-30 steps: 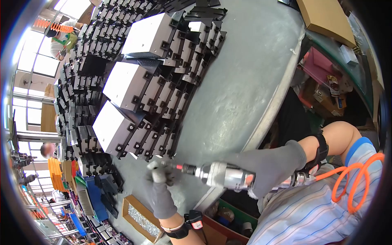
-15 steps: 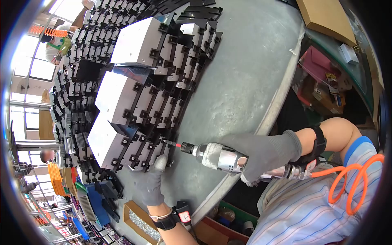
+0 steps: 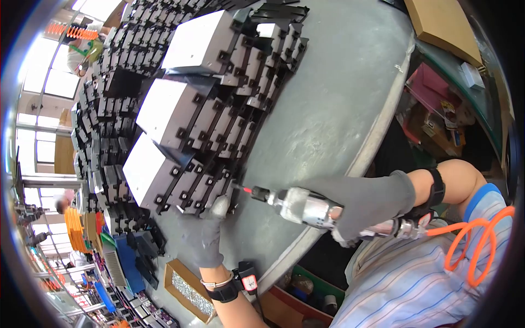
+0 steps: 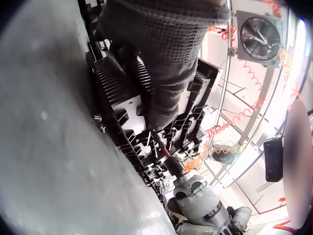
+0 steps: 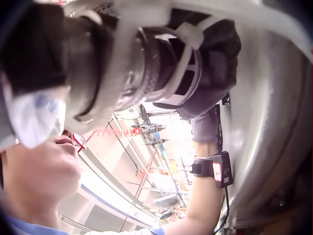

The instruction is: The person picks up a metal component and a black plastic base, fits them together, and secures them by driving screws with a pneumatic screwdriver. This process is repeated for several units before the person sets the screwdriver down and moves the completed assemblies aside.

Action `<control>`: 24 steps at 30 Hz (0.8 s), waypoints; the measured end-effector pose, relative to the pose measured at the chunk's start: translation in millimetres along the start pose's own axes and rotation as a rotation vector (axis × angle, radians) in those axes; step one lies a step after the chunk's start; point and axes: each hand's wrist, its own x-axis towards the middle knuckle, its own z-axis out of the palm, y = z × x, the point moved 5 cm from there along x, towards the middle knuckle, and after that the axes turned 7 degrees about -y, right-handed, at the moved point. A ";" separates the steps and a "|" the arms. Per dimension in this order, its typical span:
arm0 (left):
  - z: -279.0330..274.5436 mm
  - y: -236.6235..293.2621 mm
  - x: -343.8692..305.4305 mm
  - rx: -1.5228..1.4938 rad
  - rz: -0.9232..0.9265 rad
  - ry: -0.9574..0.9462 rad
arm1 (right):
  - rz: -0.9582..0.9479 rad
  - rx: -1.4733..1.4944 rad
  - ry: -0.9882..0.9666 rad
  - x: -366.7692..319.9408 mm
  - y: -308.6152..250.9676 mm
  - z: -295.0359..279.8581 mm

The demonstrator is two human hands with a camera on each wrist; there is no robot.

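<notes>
My right hand (image 3: 372, 205) grips a silver power screwdriver (image 3: 314, 209), its red-marked bit pointing left toward the near end of a row of grey metal parts with black brackets (image 3: 194, 194). My left hand (image 3: 205, 238), gloved in grey, is at that end, with a light-tipped digit raised beside the brackets; its other fingers are mostly hidden. In the left wrist view, a gloved finger of the left hand (image 4: 164, 73) reaches down to the parts, close to the bit of the screwdriver (image 4: 198, 196). The right wrist view shows the screwdriver body (image 5: 112, 63) up close.
A cardboard box of small metal pieces (image 3: 188, 290) lies by my left wrist. More bracketed parts stand in rows across the grey table (image 3: 322, 109). An orange coiled hose (image 3: 473, 235) trails from the screwdriver. Another person (image 3: 82, 54) stands at the far left.
Over the last second my left hand has moved from the bit to the near end of the parts. The screwdriver has risen in view, then shifted slightly right.
</notes>
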 end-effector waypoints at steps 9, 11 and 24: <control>-21.1 -20.8 -59.2 0.049 -0.192 0.223 | 0.345 0.087 -0.040 23.2 22.8 17.6; -11.1 -21.5 -67.8 -0.048 -0.292 0.162 | 0.267 0.108 -0.077 19.5 15.2 19.4; 20.7 -39.4 -73.9 -1.082 -0.358 -0.076 | 0.182 0.029 -0.252 -7.1 19.0 35.5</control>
